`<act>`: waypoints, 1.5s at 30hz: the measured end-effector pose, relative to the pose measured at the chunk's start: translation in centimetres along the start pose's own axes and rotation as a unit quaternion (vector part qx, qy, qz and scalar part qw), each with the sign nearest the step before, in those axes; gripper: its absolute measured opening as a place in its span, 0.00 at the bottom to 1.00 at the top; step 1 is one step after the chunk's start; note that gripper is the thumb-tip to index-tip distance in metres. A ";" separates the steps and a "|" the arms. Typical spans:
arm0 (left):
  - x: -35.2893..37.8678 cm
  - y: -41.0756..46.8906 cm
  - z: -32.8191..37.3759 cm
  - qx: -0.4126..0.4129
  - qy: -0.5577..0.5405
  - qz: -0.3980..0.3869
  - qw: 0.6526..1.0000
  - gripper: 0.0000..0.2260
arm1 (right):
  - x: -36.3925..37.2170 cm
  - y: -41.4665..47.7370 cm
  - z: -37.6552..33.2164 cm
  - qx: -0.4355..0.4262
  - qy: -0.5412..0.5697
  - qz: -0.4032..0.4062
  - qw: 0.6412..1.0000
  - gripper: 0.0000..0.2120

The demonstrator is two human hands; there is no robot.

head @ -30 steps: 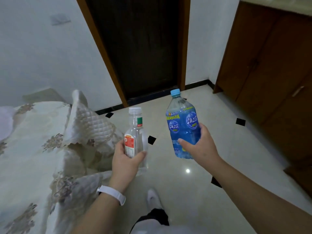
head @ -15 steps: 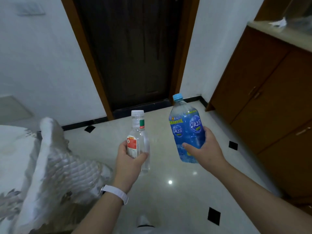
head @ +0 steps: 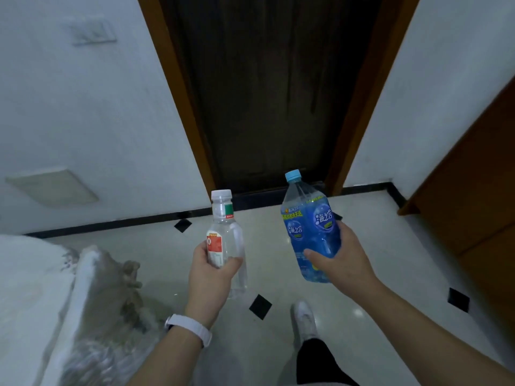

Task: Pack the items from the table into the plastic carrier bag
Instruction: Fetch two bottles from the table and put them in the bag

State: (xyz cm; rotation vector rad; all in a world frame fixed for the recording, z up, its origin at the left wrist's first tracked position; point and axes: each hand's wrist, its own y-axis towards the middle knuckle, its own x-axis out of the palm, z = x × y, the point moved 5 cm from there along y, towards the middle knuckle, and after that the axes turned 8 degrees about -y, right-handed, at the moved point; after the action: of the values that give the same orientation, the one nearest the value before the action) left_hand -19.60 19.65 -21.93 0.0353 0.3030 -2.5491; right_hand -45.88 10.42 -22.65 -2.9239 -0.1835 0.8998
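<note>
Your two forearms enter from the lower edge, both stretched forward above the tiled floor point(head: 390, 246). A white wristband point(head: 189, 328) circles the left wrist, and a white shoe point(head: 303, 319) shows between the arms. Your left hand point(head: 211, 271) is wrapped round the lower body of a clear bottle point(head: 225, 240) — thumb across the front, fingers behind — holding it upright with its white cap on top. Near it but not touching, your right hand point(head: 342, 260) clasps a larger blue-labelled bottle point(head: 309, 232) from its right side, thumb across the front. That bottle leans slightly left, light-blue cap uppermost. Both bottles hang in the air, right of the cloth-covered table point(head: 28, 288). Beyond stands a dark door point(head: 267, 93), with a wooden cabinet point(head: 473, 204) at right.
</note>
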 end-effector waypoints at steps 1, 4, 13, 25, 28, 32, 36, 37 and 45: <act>0.5 1.6 0.3 -0.002 0.005 0.011 1.000 0.20 | 0.3 2.5 -0.2 -0.004 0.009 -0.007 1.000 0.38; 1.9 6.4 2.3 -0.003 0.018 0.047 0.999 0.20 | 1.0 9.5 -2.2 -0.042 0.031 -0.038 0.998 0.31; 3.4 15.3 7.8 0.018 0.011 0.169 0.985 0.22 | 4.4 25.2 -11.0 -0.166 0.024 -0.146 0.975 0.31; -7.3 25.7 5.7 -0.021 -0.043 0.301 0.953 0.16 | 21.6 33.4 -20.3 -0.204 0.000 -0.263 0.943 0.31; -11.4 30.2 5.7 -0.029 -0.066 0.320 0.945 0.16 | 27.0 35.9 -24.0 -0.210 -0.024 -0.271 0.939 0.32; -17.7 35.6 6.7 -0.030 -0.087 0.332 0.939 0.16 | 34.1 37.9 -30.9 -0.247 -0.046 -0.300 0.920 0.32; -23.9 39.6 8.2 -0.023 -0.090 0.354 0.931 0.18 | 40.4 38.4 -37.4 -0.284 -0.039 -0.319 0.904 0.32; -25.1 40.1 8.3 -0.022 -0.090 0.364 0.927 0.18 | 41.8 38.5 -38.4 -0.289 -0.040 -0.325 0.900 0.32; -32.6 43.8 6.5 -0.059 -0.106 0.452 0.884 0.17 | 53.0 41.4 -44.0 -0.297 -0.064 -0.391 0.869 0.32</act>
State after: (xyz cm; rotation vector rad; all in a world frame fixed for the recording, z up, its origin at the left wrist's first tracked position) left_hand 31.77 0.07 -21.78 -0.1216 0.2686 -1.5828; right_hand 26.28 -25.02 -20.24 -2.7541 -1.7756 0.9790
